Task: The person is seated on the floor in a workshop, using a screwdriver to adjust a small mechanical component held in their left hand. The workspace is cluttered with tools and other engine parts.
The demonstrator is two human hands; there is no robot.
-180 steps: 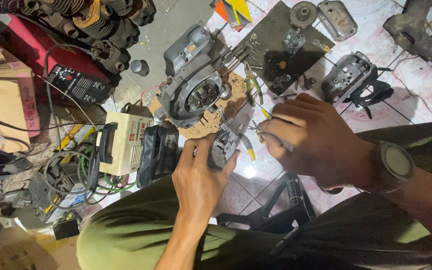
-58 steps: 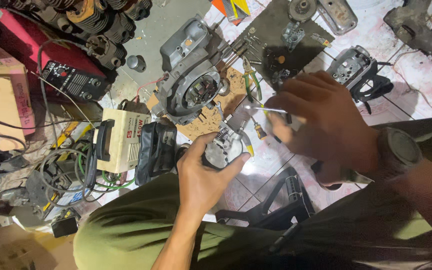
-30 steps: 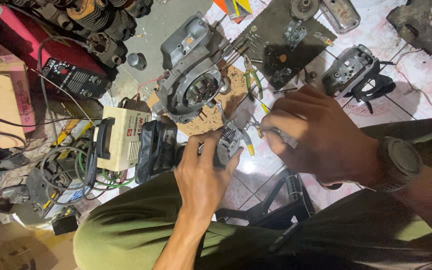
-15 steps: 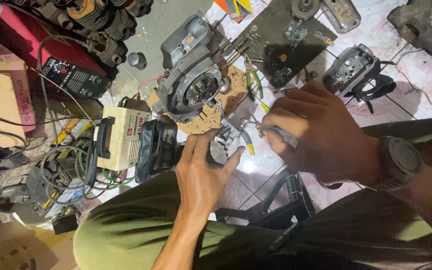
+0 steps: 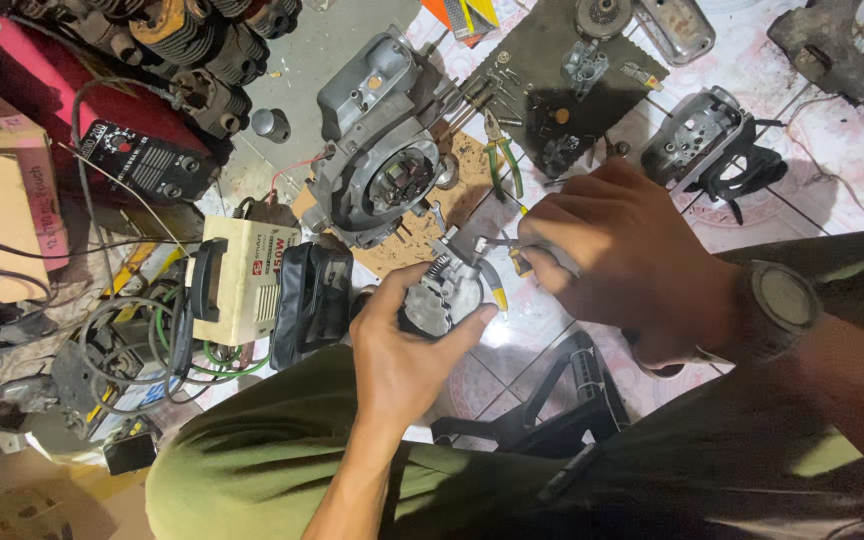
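The left hand is clamped around a round metal clutch assembly, held above the tiled floor just below the engine casing. The right hand is closed on yellow-handled pliers, whose tips meet the assembly's edge. Risk: a spring may fly loose if the pliers slip; the one-handed grip offers little restraint.

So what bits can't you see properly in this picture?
- Head view: the underside of the round metal part is covered by the left hand.
- The handle of the thin tool is buried in the right hand, so its kind is unclear.
- The small pieces on the dark mat are too tiny to tell apart.
- The engine block at the top right is cut off by the edge.
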